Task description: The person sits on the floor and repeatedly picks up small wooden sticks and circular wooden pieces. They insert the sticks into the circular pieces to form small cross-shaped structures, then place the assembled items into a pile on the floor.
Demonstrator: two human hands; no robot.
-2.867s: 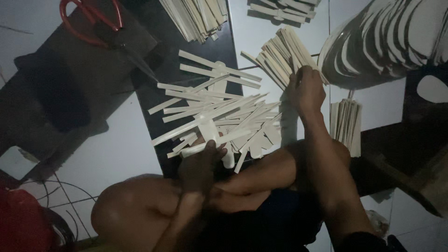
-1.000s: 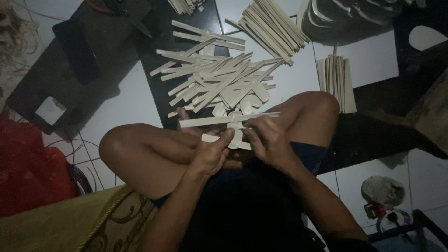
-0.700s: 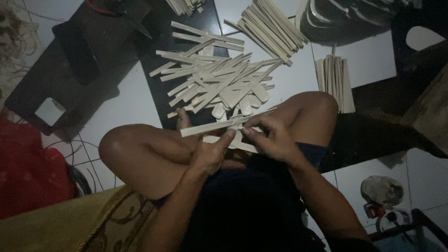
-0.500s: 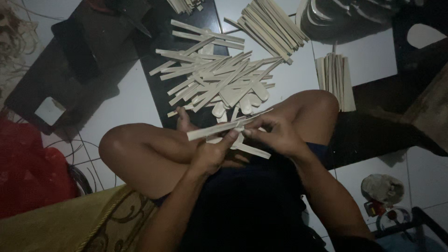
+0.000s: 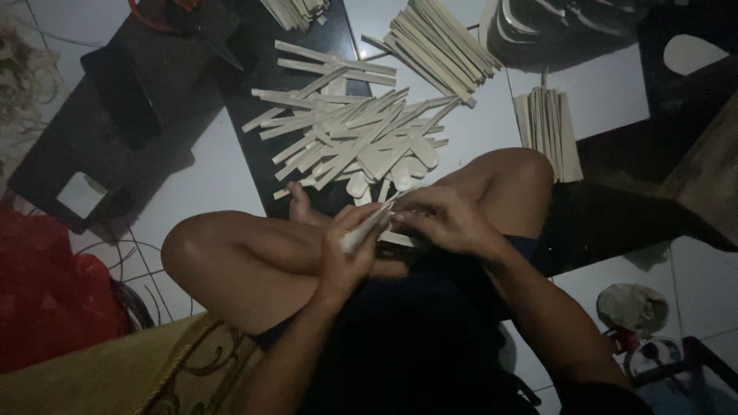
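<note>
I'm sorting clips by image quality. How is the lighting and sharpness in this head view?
Head view: dim overall; brightest on the loose pile of pale sticks and white floor tiles; both hands, left and right, are murky but readable; lower frame nearly black; no glare; slight softness.

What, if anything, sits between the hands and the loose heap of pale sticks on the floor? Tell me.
Nothing visible blocks the way. Both the left hand and the right hand hold a pale stick above the crossed legs. The loose heap of sticks lies just beyond the foot, on a dark mat, uncovered.
</note>
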